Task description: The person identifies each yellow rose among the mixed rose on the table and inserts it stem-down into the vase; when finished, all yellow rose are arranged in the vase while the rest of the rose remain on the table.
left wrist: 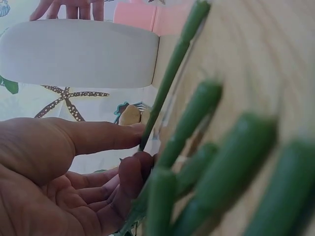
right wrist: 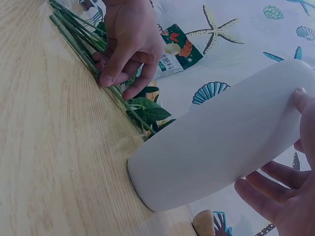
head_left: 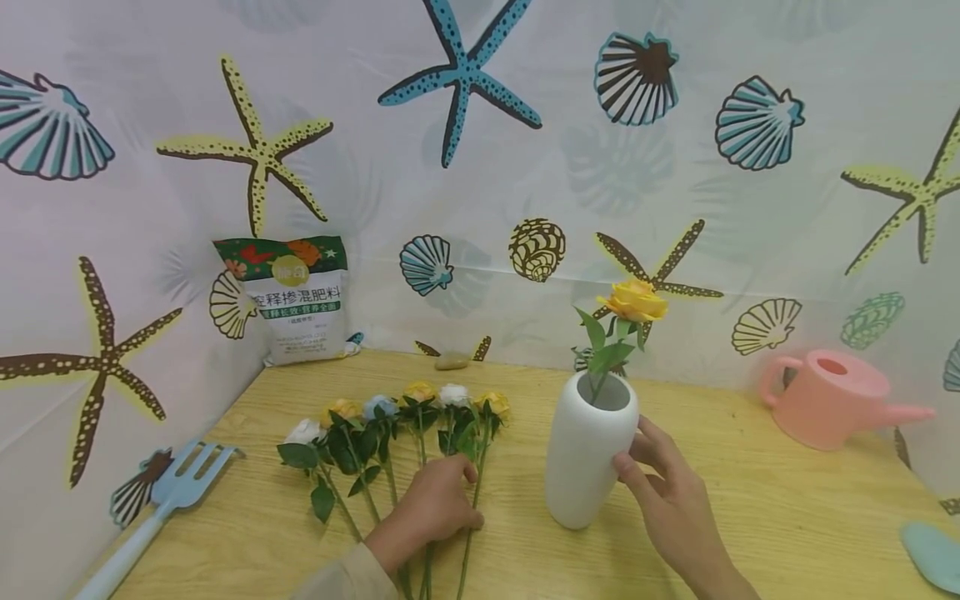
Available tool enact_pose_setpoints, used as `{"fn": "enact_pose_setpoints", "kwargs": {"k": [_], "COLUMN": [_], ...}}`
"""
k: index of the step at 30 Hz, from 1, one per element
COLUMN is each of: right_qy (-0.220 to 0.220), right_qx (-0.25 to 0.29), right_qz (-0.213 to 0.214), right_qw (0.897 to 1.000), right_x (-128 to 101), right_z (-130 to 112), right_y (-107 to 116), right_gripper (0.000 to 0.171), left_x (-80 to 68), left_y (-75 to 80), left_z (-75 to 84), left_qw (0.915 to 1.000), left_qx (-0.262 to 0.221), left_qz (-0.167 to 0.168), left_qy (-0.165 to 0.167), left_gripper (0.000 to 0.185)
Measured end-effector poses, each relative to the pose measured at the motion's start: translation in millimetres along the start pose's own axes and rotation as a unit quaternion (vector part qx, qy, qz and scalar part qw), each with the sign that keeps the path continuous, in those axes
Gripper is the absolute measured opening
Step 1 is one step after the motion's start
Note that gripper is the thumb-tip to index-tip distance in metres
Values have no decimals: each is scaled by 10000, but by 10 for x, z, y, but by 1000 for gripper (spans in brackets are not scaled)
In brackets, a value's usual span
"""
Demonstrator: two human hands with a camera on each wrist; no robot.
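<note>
Two hands work on a wooden table point(head_left: 787, 517) set against a curtain printed with shells and starfish. The left hand point(head_left: 431, 510) lies on a row of cut roses point(head_left: 397, 417), its fingers curled down and its thumb and fingertips point(left wrist: 140, 164) closing on one of the green stems point(left wrist: 172, 78); the blooms, white, yellow and pale blue, fan out beyond the knuckles, away from the person. The right hand point(head_left: 675, 492) is just to the right of those fingers, with the white vase point(head_left: 588, 450) between the two hands. Its fingers are spread wide and fairly straight; the thumb point(right wrist: 301, 98) touches the vase wall near the rim, while the other fingertips point(right wrist: 256, 196) sit just off the side in the right wrist view, so I cannot tell whether they press it. The vase stands upright with one yellow rose point(head_left: 633, 302) already in it, the bloom rising above the fingertips. Between the left fingers and the vase there is only bare tabletop and the nearest rose stems. Well beyond the left hand, a bag of fertiliser point(head_left: 300, 298) leans in the corner, with a small stone point(head_left: 452, 361) near it at the back edge. A pale blue garden fork point(head_left: 168, 500) lies off to the left of the roses. A pink watering can point(head_left: 836, 398) sits well to the right of the right hand, and a pale blue tool point(head_left: 933, 554) shows at the table's right edge.
</note>
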State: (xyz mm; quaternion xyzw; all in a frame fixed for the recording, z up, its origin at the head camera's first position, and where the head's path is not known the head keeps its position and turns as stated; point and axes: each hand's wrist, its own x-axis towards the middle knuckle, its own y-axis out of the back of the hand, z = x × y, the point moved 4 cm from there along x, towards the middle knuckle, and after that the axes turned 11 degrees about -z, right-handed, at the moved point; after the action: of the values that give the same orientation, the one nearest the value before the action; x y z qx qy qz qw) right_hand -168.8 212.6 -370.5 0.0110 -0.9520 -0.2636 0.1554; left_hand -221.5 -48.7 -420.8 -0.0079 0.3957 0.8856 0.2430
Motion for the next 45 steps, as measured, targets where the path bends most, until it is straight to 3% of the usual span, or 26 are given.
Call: {"fn": "enact_pose_setpoints", "kwargs": {"k": [4, 10, 16, 19, 21, 25, 32, 39, 45], "right_qy": [-11, -22, -22, -38, -36, 17, 86, 38, 83], "right_qx": [8, -20, -63, -73, -78, -101, -37, -22, -25], "right_qz": [-24, -35, -14, -17, -11, 17, 38, 56, 46], "right_qw": [10000, 10000, 10000, 10000, 10000, 9999, 9999, 10000, 10000], "right_x": [-1, -1, -5, -5, -5, -6, -14, -17, -7], "right_z": [-2, 0, 4, 5, 4, -2, -10, -4, -1], "right_y": [2, 6, 9, 13, 17, 20, 5, 5, 4], "right_gripper": [49, 49, 49, 49, 49, 49, 48, 47, 48], "left_x": [11, 13, -3, -16, -24, -48, -70, -30, 11], "left_y": [4, 5, 34, 80, 133, 272, 449, 534, 675], "left_z": [-2, -39, -18, 14, 40, 111, 386, 760, 1096], "left_qw": [10000, 9982, 9935, 9856, 9754, 9470, 9147, 8425, 8094], "left_qx": [-33, -583, -1116, -1637, -2135, -3150, -3856, -5050, -5256], "left_qz": [3, -85, -167, -302, -383, -357, -117, 352, 805], "left_qy": [11, 137, -128, -281, -381, -526, -1202, -1842, -2493], "left_gripper": [40, 40, 39, 39, 39, 41, 43, 40, 38]}}
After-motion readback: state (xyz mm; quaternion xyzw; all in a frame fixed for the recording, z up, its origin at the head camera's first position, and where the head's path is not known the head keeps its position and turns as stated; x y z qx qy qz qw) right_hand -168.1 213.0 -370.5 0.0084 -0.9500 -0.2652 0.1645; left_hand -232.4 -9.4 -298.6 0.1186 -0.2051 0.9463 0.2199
